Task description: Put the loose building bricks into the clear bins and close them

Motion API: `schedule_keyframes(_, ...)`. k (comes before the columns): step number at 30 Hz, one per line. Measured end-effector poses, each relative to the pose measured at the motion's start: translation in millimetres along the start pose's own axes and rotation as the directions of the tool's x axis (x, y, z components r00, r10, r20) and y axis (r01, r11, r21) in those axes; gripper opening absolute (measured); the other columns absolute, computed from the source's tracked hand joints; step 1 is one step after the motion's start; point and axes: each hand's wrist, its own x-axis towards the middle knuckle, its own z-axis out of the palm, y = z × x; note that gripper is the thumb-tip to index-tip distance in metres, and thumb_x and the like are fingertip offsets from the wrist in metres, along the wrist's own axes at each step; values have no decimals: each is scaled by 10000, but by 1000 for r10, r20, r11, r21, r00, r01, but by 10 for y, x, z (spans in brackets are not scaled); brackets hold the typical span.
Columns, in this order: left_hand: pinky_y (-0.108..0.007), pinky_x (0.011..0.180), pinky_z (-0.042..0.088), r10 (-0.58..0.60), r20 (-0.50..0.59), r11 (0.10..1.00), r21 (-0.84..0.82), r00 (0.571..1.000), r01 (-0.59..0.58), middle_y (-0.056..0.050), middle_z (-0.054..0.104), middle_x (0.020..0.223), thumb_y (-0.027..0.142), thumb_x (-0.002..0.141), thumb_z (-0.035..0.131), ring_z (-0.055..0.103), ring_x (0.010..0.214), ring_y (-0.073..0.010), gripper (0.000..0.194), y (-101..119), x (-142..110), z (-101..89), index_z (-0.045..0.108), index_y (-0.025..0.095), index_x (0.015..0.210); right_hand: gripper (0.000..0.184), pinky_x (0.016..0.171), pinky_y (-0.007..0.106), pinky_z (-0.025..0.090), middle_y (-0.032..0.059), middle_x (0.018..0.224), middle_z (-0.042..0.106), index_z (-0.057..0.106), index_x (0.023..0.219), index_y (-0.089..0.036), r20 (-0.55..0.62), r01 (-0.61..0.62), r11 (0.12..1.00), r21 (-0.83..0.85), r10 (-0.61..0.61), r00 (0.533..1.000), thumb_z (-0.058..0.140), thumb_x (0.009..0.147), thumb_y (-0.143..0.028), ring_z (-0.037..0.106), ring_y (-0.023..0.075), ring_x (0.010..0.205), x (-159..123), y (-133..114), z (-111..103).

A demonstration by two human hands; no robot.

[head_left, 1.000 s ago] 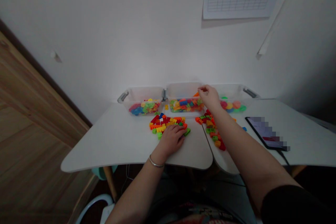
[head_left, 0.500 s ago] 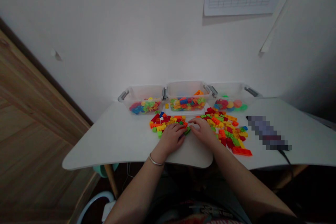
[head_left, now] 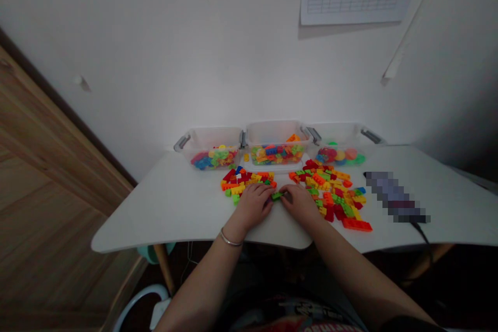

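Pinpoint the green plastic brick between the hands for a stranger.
On the white table, find the left heap of multicoloured plastic bricks. At its right edge, between the left hand and right hand, is the green brick. Of that heap, it alone sits by the right fingertips.

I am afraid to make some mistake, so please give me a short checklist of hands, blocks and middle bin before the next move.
1. Right hand at the green block: ok, fingertips right by it.
2. Firm grip on it: cannot tell, contact too small to see.
3. Left hand well away from it: not ok, fingers close by.
4. Middle bin open on top: ok.
5. Long orange block fully on the right table: ok.
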Motion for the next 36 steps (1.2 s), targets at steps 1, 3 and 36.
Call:
schedule_keyframes(1, -455, 1026, 419, -1, -3, 1000, 3, 1000, 1, -78, 650, 1226, 209, 841, 589, 556, 1127, -253, 377, 6, 1, -4, 608, 190, 1216, 137, 858, 401, 460, 64, 917, 696, 647, 918, -210, -6, -5, 1000, -3, 5, 1000, 575, 806, -177, 608, 240, 906, -1, 1, 0)
schedule_keyframes(3, -465, 1028, 413, -6, -4, 1000, 11, 1000, 6, -80, 632, 1264, 213, 850, 580, 557, 1137, -257, 376, 16, 0, -8, 601, 197, 1225, 134, 821, 389, 460, 57, 874, 691, 643, 886, -218, -18, -18, 1000, -10, 18, 1000, 577, 791, -152, 604, 237, 872, -2, 2, 0)
schedule_keyframes(36, -314, 907, 479, -489, -522, 851, -460, 699, 252, -57, 697, 1005, 244, 829, 621, 634, 978, -180, 187, -606, 1113, -560, 658, 176, 999, 152, 824, 402, 485, 68, 886, 673, 623, 912, -213, -150, 85, 973, 213, -54, 987, 490, 838, -232, 608, 220, 863, 48, 28, 12)
